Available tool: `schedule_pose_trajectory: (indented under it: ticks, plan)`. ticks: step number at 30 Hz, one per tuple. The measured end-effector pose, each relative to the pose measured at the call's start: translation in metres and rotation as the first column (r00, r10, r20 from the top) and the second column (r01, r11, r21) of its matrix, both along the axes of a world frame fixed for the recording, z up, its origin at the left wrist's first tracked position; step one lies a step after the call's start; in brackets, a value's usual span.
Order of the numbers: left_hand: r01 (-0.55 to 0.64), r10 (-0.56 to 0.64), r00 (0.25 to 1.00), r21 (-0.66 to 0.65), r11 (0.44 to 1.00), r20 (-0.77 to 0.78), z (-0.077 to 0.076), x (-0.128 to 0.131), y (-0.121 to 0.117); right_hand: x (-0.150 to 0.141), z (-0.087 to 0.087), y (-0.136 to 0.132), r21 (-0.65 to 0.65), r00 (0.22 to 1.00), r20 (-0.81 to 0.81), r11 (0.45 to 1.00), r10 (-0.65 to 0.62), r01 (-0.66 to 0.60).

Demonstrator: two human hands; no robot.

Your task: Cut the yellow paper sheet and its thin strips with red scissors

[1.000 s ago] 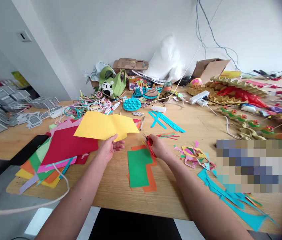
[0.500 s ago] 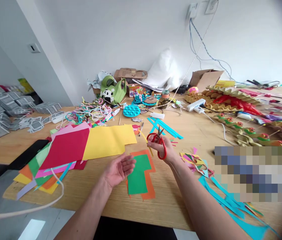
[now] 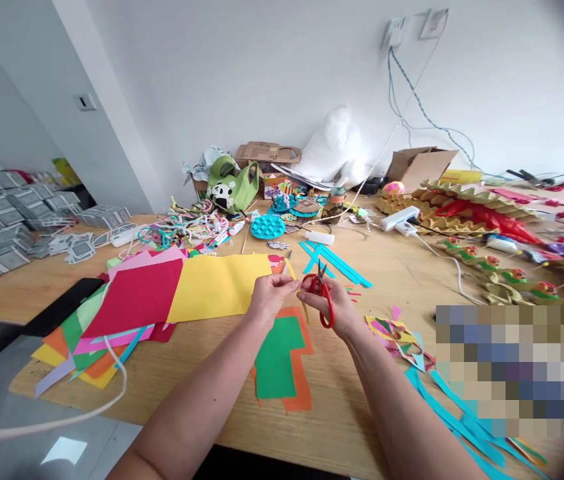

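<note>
Yellow sheet (image 3: 217, 287): lifted earlier, now lies on worktop (image 3: 397, 260), left of centre. Left hand (image 3: 268, 297): lately open, now pinches yellow strip (image 3: 290, 268). Red scissors (image 3: 324, 291): blades turned toward far edge.

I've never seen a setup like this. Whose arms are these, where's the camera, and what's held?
No machine here: these are a person's bare arms, seen from a camera worn on their head, looking forward and down. The right hand holds red-handled scissors, and the left hand seems to pinch a narrow yellow strip. On the wooden table, a yellow sheet and a red sheet lie to the left, a green piece rests on orange paper, and blue strips lie beyond the hands.
</note>
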State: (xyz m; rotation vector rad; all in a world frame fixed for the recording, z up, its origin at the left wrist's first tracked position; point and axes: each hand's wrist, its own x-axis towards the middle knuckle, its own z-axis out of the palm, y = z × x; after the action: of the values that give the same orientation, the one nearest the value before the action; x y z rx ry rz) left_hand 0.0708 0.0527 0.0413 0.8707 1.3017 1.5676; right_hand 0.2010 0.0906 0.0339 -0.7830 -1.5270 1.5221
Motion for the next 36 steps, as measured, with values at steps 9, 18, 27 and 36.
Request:
schedule_pose_trajectory:
  ticks: [9,18,27,36]
  plan:
    - [-0.055,0.055,0.998,-0.008,0.998,-0.032,0.004,-0.008,0.02,0.003,0.0,0.007,-0.061,0.998,-0.01,0.996,-0.059,0.058]
    - [-0.08,0.079,0.996,0.017,0.997,0.037,0.008,-0.028,0.032,0.004,-0.005,0.009,-0.033,0.995,0.016,0.995,-0.096,0.097]
    - [-0.057,0.051,0.992,0.05,0.997,0.113,0.021,-0.045,0.039,0.003,-0.002,0.009,-0.079,0.997,-0.031,0.995,-0.069,0.066]
    - [-0.013,0.01,0.982,0.014,1.0,0.187,0.021,-0.049,0.042,0.005,-0.004,0.01,-0.043,0.993,-0.013,0.992,-0.119,0.119]
